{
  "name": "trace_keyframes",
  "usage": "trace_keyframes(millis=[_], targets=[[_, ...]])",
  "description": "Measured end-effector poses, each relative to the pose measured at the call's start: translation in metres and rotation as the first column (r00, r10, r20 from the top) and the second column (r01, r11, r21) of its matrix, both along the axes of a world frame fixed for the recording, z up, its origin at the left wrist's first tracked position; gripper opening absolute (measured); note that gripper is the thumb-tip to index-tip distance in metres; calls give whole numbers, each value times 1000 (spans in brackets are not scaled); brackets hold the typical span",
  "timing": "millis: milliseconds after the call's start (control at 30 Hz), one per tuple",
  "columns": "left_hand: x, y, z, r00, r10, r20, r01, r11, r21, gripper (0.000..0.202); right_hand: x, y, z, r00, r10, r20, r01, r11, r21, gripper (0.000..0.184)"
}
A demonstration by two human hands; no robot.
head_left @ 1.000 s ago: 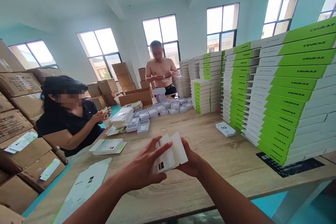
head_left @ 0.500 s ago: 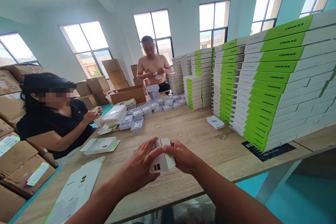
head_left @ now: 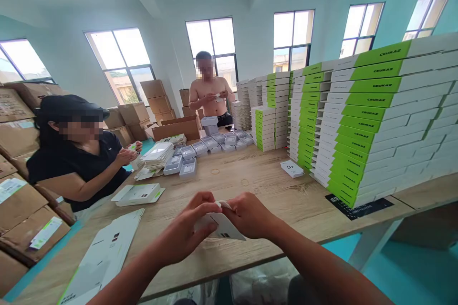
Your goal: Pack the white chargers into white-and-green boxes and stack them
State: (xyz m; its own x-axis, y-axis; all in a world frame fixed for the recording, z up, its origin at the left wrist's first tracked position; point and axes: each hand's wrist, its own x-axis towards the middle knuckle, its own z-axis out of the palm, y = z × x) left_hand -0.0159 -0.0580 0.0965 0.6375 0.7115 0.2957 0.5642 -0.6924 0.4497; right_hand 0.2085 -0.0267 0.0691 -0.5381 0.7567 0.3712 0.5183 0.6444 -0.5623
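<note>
Above the table's near edge, a white printed cardboard box (head_left: 226,227) is between my two hands, its printed face tilted upward. My left hand (head_left: 191,226) grips its left side, thumb lying across the face. At the top edge my right hand (head_left: 250,217) is closed on a flap or end, fingers curled and partly hiding it. To the left lies a stack of flat unfolded cartons (head_left: 103,252). Beyond it rests another white box (head_left: 138,194) with a green edge.
Tall stacks of white and green boxes (head_left: 361,138) line the table's right side, near a pile of cards (head_left: 291,168). Plastic trays (head_left: 188,167) and flat inserts (head_left: 157,155) sit farther back. Two co-workers, one at left (head_left: 103,162) and one behind (head_left: 209,90), handle small items.
The box in my hands has turned from standing with its side showing to a flatter tilt. My right hand has shifted to its top edge, fingers more curled.
</note>
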Motion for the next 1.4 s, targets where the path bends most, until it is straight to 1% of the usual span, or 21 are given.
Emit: trace_keyframes(millis=[100,133,200,333,400,467,533,600,633,700,733,767,833,900,933,967,1033,1100,1167,1267,1400], targets=[[3,0,10,997,-56,-43,52,995,-84,13,1,-8,5,981,-56,185,22,983,180,51],[3,-1,13,995,-74,-64,67,993,-99,13,2,-10,7,972,-72,223,24,977,211,51],[4,-3,18,991,-93,-99,83,992,-100,16,6,-12,12,961,-60,270,0,976,218,46],[3,-13,23,991,-47,-125,48,999,8,18,14,-12,24,944,52,326,-96,988,122,25],[4,-17,23,989,-25,-143,37,995,87,17,14,-11,28,924,39,380,-100,985,141,25],[6,-20,25,983,-28,-184,58,986,157,26,11,-12,29,909,10,416,-95,979,182,21],[5,-21,25,973,-35,-226,81,977,195,48,8,-16,26,938,-13,346,-49,984,171,18],[1,-23,23,976,-8,-220,56,976,212,62,9,-21,18,993,-49,104,41,996,80,14],[-2,-23,20,980,15,-198,30,975,221,63,11,-24,12,997,-60,-58,62,998,32,15],[-8,-25,11,988,65,-138,-29,969,245,61,15,-28,-3,944,-40,-329,44,999,7,22],[-10,-25,6,990,81,-112,-50,966,255,61,17,-30,-11,914,-12,-405,29,999,36,24],[-11,-26,1,992,89,-93,-62,964,259,61,17,-31,-18,897,16,-442,23,996,82,22],[-11,-27,-8,995,76,-71,-56,965,256,61,17,-33,-29,899,52,-434,26,985,171,17],[-9,-28,-15,997,40,-60,-23,967,252,57,15,-36,-34,917,75,-392,11,977,214,15],[-7,-28,-18,998,24,-53,-10,966,257,54,14,-39,-34,920,78,-385,1,979,202,13],[-6,-28,-21,999,16,-40,-4,963,270,50,12,-42,-32,915,69,-398,-4,987,159,12],[-5,-28,-29,1000,22,19,-27,949,313,41,7,-50,-29,873,4,-488,-8,1000,-7,9],[-4,-30,-38,993,28,111,-68,927,369,35,1,-59,-26,784,-99,-612,-32,979,-199,11],[-2,-32,-47,984,27,175,-98,906,412,31,-7,-69,-26,678,-195,-708,-76,940,-332,13],[1,-34,-55,980,51,192,-132,890,435,20,-16,-80,-29,569,-294,-768,-116,896,-429,14],[1,-37,-55,975,38,220,-130,898,420,21,-22,-87,-28,533,-381,-756,-100,858,-503,15]])
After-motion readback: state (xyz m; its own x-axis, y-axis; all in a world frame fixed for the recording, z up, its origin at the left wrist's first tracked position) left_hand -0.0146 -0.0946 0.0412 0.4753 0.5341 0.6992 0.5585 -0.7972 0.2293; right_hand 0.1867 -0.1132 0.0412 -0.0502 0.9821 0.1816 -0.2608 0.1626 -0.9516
